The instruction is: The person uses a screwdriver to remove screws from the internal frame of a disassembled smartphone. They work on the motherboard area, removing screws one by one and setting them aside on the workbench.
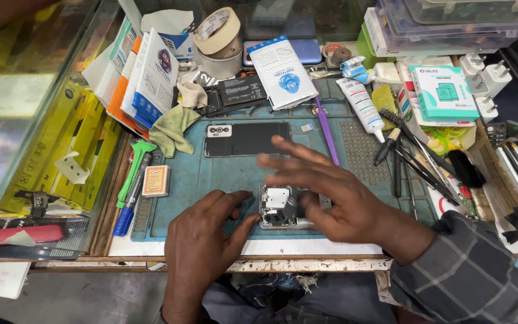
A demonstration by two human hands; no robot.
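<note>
**Fingers spread over an opened phone on the teal mat**

Fingers point(283, 157) of your right hand point(325, 192) are spreading wide and flat, gripping nothing, and hovering over the opened phone point(278, 207); motion blur is hiding whether the palm is touching it. Your left hand point(202, 234) is lying open too, its thumb touching the phone's left edge and its fingertips pressing the mat point(211, 180). The phone is sitting near the mat's front edge, between your two hands, with its insides facing up.

You are working on a teal mat that is covering a wooden bench point(307, 264). A black back cover point(246, 138) is lying flat farther up the mat, well apart from the phone. A glass case point(25, 120) is standing along the left, with yellow packets showing inside it. A green cloth point(172, 129) and a purple stick point(326, 132) are resting on the mat's far part, and a tape roll point(217, 31) is tilting on a second roll behind them.

Clear plastic boxes point(451, 24) are stacking at the far right; their contents are too dim to tell. Black tweezers point(415, 159) are fanning out beside a white tube point(361, 108).
</note>
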